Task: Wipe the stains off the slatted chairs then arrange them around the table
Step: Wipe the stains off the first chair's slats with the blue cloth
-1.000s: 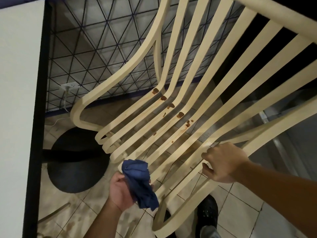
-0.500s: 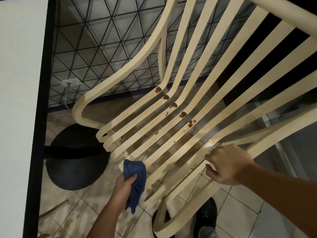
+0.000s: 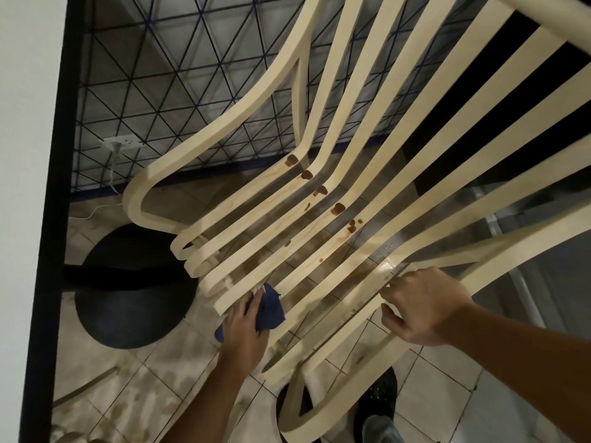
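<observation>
**A:** Stains, brown blobs and drips, are sitting mid-seat on the cream slatted wood-grain chair, right where the seat bends up into the back. The chair stands on the pale tiled floor, just beside the white-topped table with its round black base.

**B:** And the hands?

**A:** The left hand clutches a crumpled dark-blue cloth, pressed at the front end of a slat and well short of the blobs. The right hand has its fingers curled round a slat on the seat's right side, bracing it.

**B:** How will it handle?

**A:** Stiff and fairly light, I'd judge. The slats look smooth, perhaps slick where a wet sheen shows by the right hand. For moving it, the broad curved arms look like the surest hold. Thin slats could flex, and the cloth must work into those gaps.
</observation>
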`<state>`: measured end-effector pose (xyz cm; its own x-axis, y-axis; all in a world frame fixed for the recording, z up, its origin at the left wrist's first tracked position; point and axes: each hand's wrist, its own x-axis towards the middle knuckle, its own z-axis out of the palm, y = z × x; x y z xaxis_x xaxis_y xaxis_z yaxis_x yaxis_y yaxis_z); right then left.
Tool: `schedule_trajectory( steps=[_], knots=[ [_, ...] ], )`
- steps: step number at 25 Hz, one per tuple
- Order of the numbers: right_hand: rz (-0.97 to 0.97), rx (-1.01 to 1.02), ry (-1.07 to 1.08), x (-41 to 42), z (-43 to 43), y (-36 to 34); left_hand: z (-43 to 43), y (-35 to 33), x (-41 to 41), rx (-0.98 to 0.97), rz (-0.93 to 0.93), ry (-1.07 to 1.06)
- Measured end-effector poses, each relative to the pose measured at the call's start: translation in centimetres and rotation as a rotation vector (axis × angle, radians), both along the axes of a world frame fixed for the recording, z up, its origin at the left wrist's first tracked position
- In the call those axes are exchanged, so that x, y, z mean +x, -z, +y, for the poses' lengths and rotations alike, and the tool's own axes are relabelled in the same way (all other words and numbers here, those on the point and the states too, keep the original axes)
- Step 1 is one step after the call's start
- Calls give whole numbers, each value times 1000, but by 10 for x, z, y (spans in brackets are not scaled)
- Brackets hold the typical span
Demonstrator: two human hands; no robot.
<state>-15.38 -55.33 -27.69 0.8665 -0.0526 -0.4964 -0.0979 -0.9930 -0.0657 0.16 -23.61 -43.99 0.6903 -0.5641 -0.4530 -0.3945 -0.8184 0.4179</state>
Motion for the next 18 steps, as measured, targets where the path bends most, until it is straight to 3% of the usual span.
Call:
schedule_trajectory(
  steps=[6, 10, 15, 18],
  knots=[
    [20, 9, 5, 2, 0, -5, 42, 7, -13, -122, -199, 239],
    [31, 4, -11, 3, 0, -3, 45, 19, -5, -24, -289, 371],
    [38, 16, -34, 3, -1, -5, 3, 22, 10, 100, -233, 505],
    [34, 31, -26, 2, -1, -2, 2, 28, 26, 53, -337, 670]
  ],
)
